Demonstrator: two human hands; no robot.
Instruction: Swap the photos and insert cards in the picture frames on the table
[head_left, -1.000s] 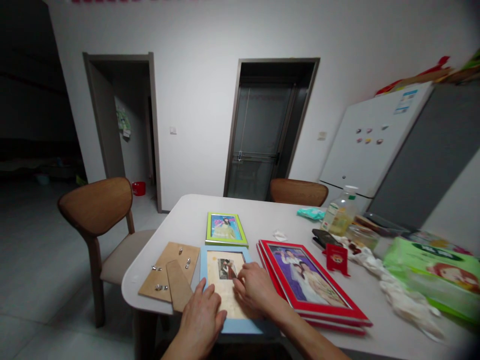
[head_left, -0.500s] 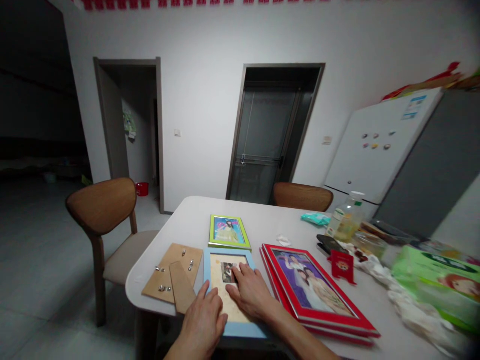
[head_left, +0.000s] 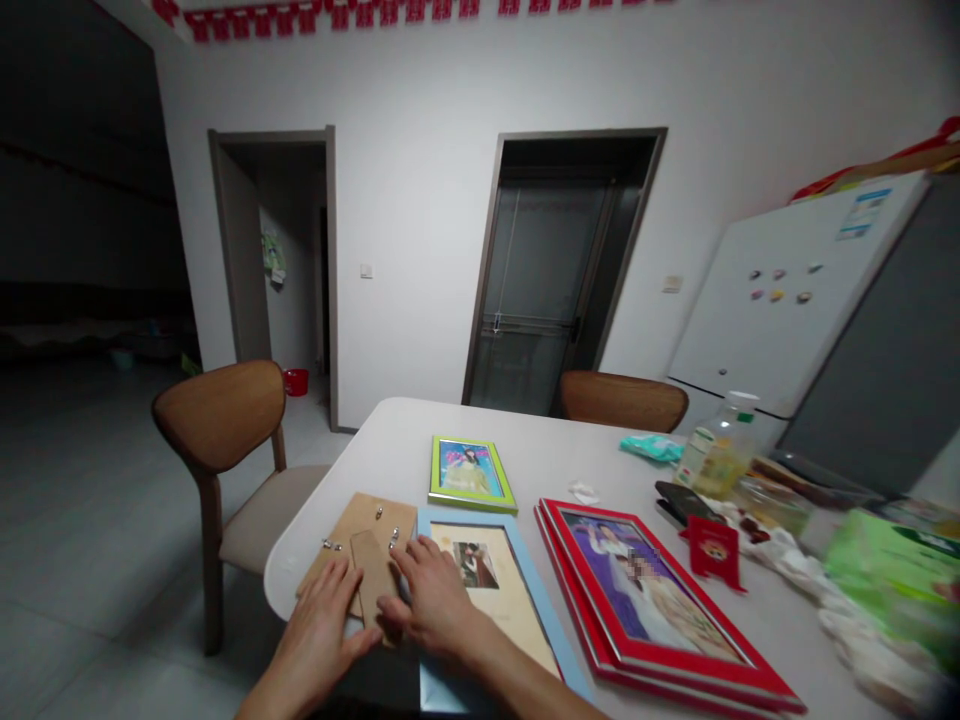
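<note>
A brown backing board [head_left: 352, 515] with metal clips and a fold-out stand leg [head_left: 373, 575] lies at the table's left edge. My left hand [head_left: 319, 615] rests over its near left part, fingers stretched and thumb apart. From the right, my right hand [head_left: 435, 595] reaches across the blue picture frame [head_left: 536, 590], its fingertips at the board's right edge and the stand leg, thumb spread. Neither hand shows a clear grip. Inside the blue frame is a cream sheet with a small photo [head_left: 474, 565]; my right forearm covers part of it.
A green picture frame [head_left: 511, 497] lies behind the blue one. Red picture frames [head_left: 615, 655] are stacked at the right. Beyond them are a dark phone [head_left: 679, 500], a red packet [head_left: 714, 553], a bottle [head_left: 720, 450] and a green tissue pack [head_left: 885, 560]. A wooden chair [head_left: 221, 415] stands left.
Both hands have moved left, off the blue frame and its cream sheet, onto the brown backing board. The camera view has turned slightly left.
</note>
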